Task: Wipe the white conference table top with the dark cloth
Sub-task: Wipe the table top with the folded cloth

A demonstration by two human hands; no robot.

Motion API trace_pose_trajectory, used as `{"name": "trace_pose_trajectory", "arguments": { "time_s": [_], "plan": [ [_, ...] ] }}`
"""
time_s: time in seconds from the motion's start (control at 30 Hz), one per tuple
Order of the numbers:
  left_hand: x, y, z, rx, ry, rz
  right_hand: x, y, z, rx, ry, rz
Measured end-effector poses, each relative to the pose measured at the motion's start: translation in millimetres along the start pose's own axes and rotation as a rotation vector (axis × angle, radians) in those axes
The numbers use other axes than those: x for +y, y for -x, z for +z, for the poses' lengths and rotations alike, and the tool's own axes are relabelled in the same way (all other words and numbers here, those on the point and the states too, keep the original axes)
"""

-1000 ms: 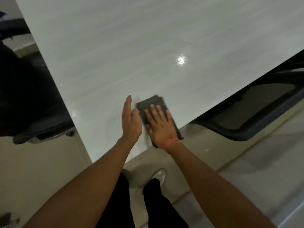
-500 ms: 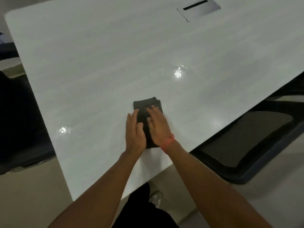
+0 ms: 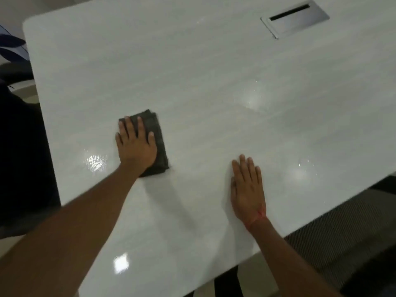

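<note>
Bench [image 3: 214,82], white and glossy, fills most of the view, with ceiling lights mirrored in it. A metal cable hatch [image 3: 295,18] is set in at the far right. Mesh-backed chair [image 3: 342,243] is seen tucked at the right edge, dark seating at the left. The dark cloth [image 3: 158,138], folded thick, is pressed flat near the left edge under the left hand [image 3: 136,144], fingers straight and spread, probably to load the pad for a stroke. The right hand [image 3: 248,187] is laid flat and bare on the bench, holding nothing, likely as a brace.
</note>
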State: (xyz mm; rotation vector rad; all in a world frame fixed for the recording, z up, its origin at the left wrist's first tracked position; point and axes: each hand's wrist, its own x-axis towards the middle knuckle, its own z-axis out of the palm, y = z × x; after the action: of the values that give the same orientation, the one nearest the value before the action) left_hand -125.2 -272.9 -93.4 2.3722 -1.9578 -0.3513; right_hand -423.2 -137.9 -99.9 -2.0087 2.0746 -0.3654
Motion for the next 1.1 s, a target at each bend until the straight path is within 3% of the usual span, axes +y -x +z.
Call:
{"name": "trace_pose_trajectory", "arguments": {
  "time_s": [0.1,0.2,0.3,0.37,0.47,0.53,0.63,0.73,0.83,0.93,1.03,1.1],
  "plan": [
    [46.2,-54.5,-5.4,-0.037,0.013,0.009,0.6,1.2,4.1,0.014,0.003,-0.015],
    [141.1,-70.9,9.2,-0.043,0.003,0.239,2.2,0.3,2.1,0.043,-0.026,-0.033],
    [193.4,-33.3,25.4,-0.081,-0.02,0.485,3.7,2.9,-4.6,0.105,-0.238,0.017],
    [185.7,11.6,31.0,-0.11,-0.048,0.566,10.3,-5.4,-9.1,0.136,-0.283,0.038],
    [133.4,55.1,29.4,-0.13,-0.064,0.584,27.4,-55.1,-11.2,0.068,-0.095,0.075],
    [95.1,41.1,23.7,-0.101,-0.098,0.56,34.4,-89.6,-11.5,0.003,0.029,0.106],
    [61.6,-10.3,8.7,-0.074,-0.1,0.32,32.7,-100.9,-4.4,-0.024,0.123,0.093],
    [94.4,-47.4,6.6,-0.041,-0.047,0.178,32.8,-97.6,-3.6,-0.022,0.129,0.087],
    [172.0,-65.5,20.3,-0.026,-0.025,0.277,33.7,-100.1,-4.7,-0.017,0.101,0.088],
    [223.6,-53.7,29.6,-0.061,-0.054,0.508,32.9,-96.6,-9.7,0.059,-0.013,0.086],
    [190.9,-23.9,28.5,-0.116,-0.091,0.695,31.0,-94.9,-14.5,0.098,-0.128,0.152],
    [145.7,-24.2,23.1,-0.087,-0.091,0.647,29.6,-96.1,-15.7,0.096,-0.115,0.155]
  ]
}}
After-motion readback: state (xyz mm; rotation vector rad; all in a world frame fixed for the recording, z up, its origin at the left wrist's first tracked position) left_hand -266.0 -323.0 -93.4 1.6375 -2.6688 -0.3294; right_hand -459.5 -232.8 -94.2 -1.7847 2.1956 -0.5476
